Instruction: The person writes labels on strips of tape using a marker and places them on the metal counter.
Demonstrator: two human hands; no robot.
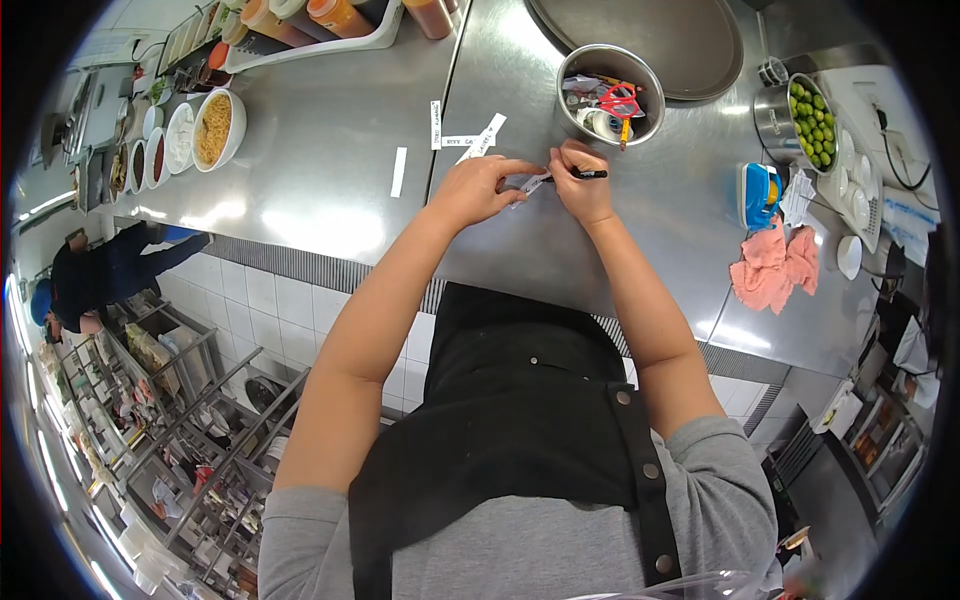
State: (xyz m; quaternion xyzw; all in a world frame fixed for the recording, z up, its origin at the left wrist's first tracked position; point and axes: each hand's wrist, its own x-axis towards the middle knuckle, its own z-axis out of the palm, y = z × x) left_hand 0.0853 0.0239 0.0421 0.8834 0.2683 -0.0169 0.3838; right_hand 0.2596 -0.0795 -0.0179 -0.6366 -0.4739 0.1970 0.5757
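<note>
My right hand (582, 182) is closed around a black marker pen (592, 174), its tip end toward a small white paper label (532, 184) on the steel counter. My left hand (480, 188) lies beside it, thumb and index finger spread apart, their tips at the label and partly covering it. Some dark writing shows on this label, too small to read. Beyond my left hand, several white strips with handwriting (464, 141) overlap on the counter. A plain white strip (399, 172) lies further left.
A steel bowl (652, 118) holds red scissors (619, 100) and small items. Behind it is a large round tray (690, 45). At right are a blue tape dispenser (757, 195), a pink cloth (772, 266) and a pot of green limes (812, 125). Food bowls (236, 135) and sauce bottles (335, 18) stand left.
</note>
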